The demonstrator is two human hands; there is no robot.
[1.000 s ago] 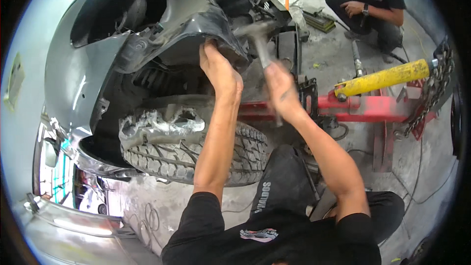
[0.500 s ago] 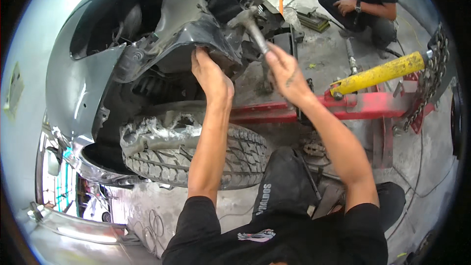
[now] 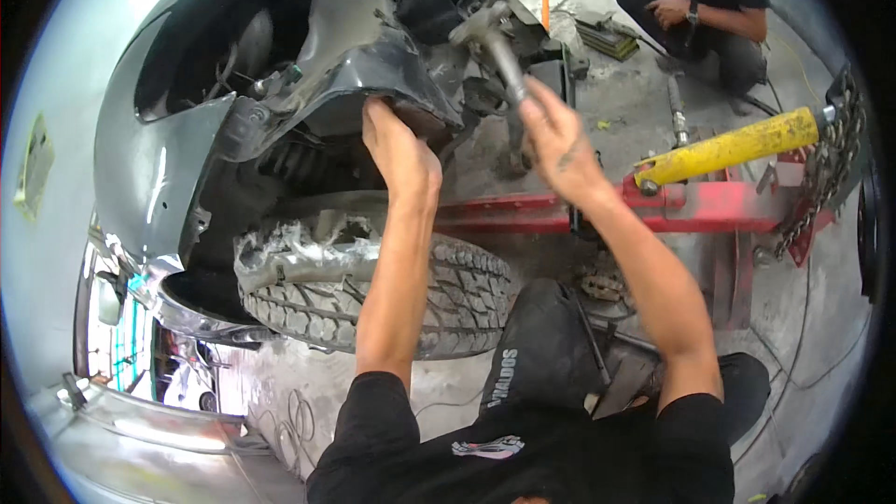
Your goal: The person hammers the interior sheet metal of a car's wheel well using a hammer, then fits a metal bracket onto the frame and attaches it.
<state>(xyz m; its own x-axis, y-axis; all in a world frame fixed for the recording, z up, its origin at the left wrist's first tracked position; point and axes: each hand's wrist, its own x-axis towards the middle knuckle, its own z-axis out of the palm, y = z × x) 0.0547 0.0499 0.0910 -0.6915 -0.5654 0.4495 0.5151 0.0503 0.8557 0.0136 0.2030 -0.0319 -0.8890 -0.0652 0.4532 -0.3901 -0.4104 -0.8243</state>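
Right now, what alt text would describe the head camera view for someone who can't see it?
A right hand grips a hammer beside a grey car panel, while the left hand reaches up under the panel's edge. Below is a tyre; to the right are a red beam, a yellow cylinder and, farther off, a crouching co-worker.

Hammer right of left hand

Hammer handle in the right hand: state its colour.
The hammer handle looks silvery grey; the head view shows it best.
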